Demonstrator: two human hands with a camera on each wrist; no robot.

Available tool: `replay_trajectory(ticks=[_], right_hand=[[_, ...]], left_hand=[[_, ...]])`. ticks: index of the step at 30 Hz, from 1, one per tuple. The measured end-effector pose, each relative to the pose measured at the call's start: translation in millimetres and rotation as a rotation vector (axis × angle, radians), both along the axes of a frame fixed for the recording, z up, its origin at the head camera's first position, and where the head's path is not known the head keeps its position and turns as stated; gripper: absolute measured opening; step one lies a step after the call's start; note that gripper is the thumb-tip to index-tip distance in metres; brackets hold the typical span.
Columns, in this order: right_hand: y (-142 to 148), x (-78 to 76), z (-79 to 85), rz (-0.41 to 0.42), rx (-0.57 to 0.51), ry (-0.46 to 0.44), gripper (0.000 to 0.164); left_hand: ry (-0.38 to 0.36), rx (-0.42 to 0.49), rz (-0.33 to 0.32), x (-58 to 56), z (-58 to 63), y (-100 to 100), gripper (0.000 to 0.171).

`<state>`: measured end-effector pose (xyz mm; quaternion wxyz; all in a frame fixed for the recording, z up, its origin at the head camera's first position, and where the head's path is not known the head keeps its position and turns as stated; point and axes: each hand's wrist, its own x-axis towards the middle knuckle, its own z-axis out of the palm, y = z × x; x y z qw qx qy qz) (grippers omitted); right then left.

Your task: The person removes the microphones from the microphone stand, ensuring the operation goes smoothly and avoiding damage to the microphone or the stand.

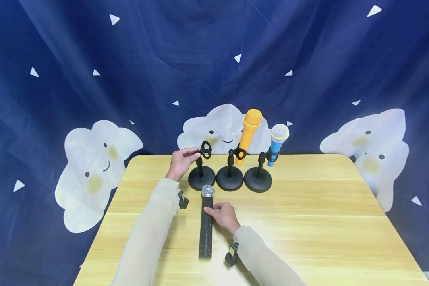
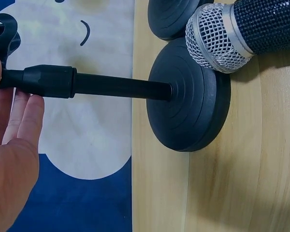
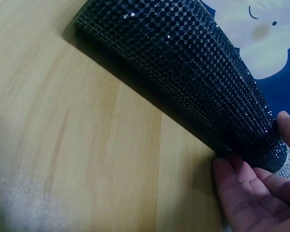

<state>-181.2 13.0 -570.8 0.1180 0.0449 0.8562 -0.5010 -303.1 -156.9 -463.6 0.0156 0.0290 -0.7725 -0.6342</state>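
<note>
My left hand (image 1: 182, 162) pinches the top of the leftmost black microphone stand (image 2: 121, 87), just below its ring-shaped clip (image 1: 205, 150). That clip has no microphone in it. With thumb and fingers, my right hand (image 1: 224, 216) grips a black rhinestone-covered microphone (image 1: 206, 228) near its silver mesh head (image 2: 217, 41). The microphone points away from me, its head close by the round base (image 2: 188, 101) of the left stand. In the right wrist view the fingertips (image 3: 232, 169) reach around the microphone's side.
Beside the left stand are a middle stand (image 1: 230, 178) with an orange microphone (image 1: 248, 133) and a right stand (image 1: 258, 180) with a blue microphone (image 1: 276, 147). All stand near the back of the wooden table (image 1: 325, 222). Behind hangs a dark blue curtain (image 1: 214, 51) with clouds.
</note>
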Motion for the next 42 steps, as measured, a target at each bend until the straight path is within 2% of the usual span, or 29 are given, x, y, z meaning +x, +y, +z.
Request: replay_trajectory(ticks=[15, 22, 27, 36, 42], right_hand=[[1, -0.4, 2.7, -0.005, 0.015, 0.003, 0.040], [3, -1.8, 3.1, 0.002, 0.020, 0.026, 0.040], [5, -3.3, 4.1, 0.014, 0.023, 0.025, 0.042], [15, -4.5, 8.6, 0.068, -0.105, -0.013, 0.049], [21, -5.2, 15.0, 0.090, -0.150, -0.028, 0.053]], left_hand=[[0.024, 0.013, -0.003, -1.2, -2.6, 1, 0.031], [0.039, -0.029, -0.013, -1.4, -2.0, 1, 0.033], [0.038, -0.017, -0.004, 0.6, -2.4, -1, 0.033], [0.045, -0.039, -0.036, 2.8, 0.3, -5, 0.037], [0.039, -0.018, -0.044, 4.3, 3.2, -8, 0.039]])
